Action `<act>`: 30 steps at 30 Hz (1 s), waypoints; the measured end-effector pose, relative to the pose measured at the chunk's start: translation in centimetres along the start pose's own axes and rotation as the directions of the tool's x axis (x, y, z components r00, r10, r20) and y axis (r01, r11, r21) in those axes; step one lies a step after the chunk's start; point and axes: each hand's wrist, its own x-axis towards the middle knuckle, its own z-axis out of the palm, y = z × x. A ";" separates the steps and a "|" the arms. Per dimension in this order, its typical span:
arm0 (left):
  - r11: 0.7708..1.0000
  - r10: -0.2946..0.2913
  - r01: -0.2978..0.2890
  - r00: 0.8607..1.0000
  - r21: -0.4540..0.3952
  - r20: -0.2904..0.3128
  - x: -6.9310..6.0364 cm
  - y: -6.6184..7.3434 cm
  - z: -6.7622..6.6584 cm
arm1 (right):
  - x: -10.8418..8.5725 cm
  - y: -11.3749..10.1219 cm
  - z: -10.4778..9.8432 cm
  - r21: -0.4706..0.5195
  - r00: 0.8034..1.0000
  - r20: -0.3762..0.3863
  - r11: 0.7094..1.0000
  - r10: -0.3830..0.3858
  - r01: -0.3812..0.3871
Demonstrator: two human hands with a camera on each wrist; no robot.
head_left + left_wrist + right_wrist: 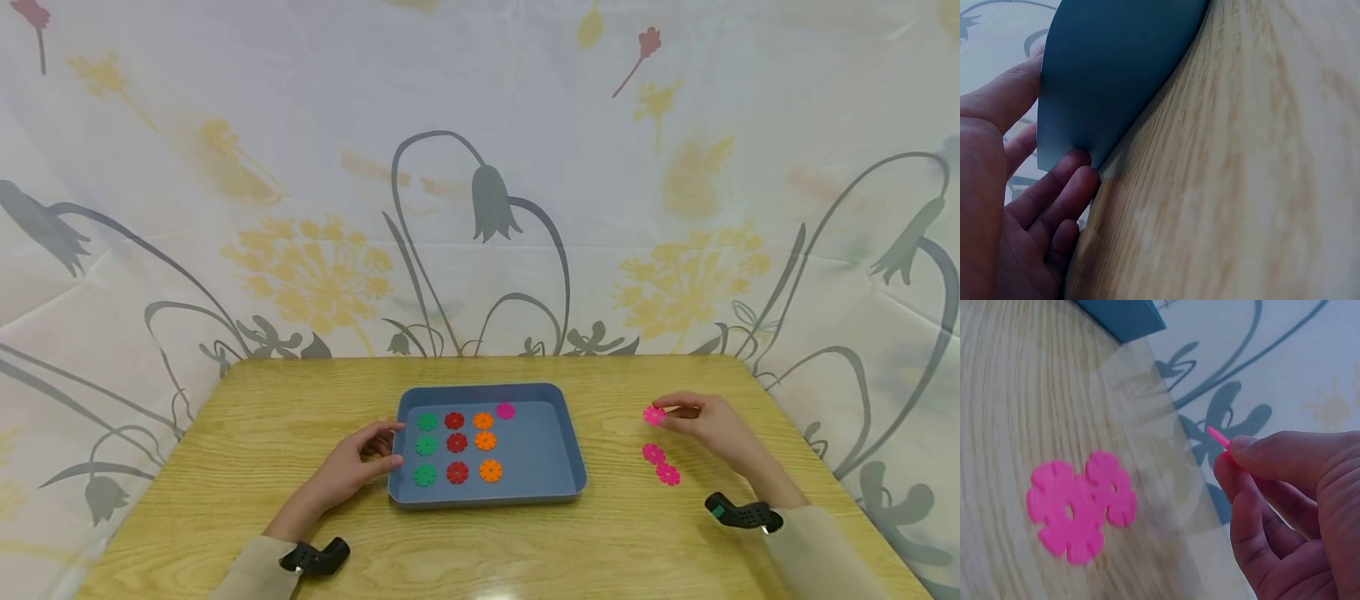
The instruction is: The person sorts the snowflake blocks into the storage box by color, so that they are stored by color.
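A blue-grey tray point(540, 454) lies on the table, holding flower-shaped plastic discs in columns: green point(426, 446), dark red point(457, 442) and orange point(486, 441). One magenta disc point(506, 411) sits at the tray's back. My left hand point(360, 457) grips the tray's left edge; in the left wrist view, thumb and a finger reach over the rim while other fingertips point(1075, 159) meet the outer wall point(1116, 69). To the right of the tray, my right hand point(708, 425) pinches a pink disc point(654, 415) above the table, seen edge-on in the right wrist view.
Two more pink discs point(661, 464) lie on the wooden table point(480, 550) near the right hand, overlapping or touching in the right wrist view. Behind the table hangs a flower-patterned cloth point(480, 292). Each wrist wears a black camera band point(742, 512).
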 end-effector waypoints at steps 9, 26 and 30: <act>1.000 -0.002 0.002 1.000 0.001 -0.004 0.0 0.2 0.1 | 2.2 -2.1 1.8 0.060 0.998 0.055 0.998 -0.036 0.033; 1.000 -0.013 0.013 1.000 -0.001 -0.010 0.0 0.2 0.1 | 6.9 -6.1 6.7 0.090 0.975 0.167 0.987 -0.149 0.135; 1.000 -0.011 0.011 1.000 -0.004 -0.006 0.0 0.1 0.0 | 7.7 -7.1 7.9 0.089 0.968 0.184 0.983 -0.173 0.159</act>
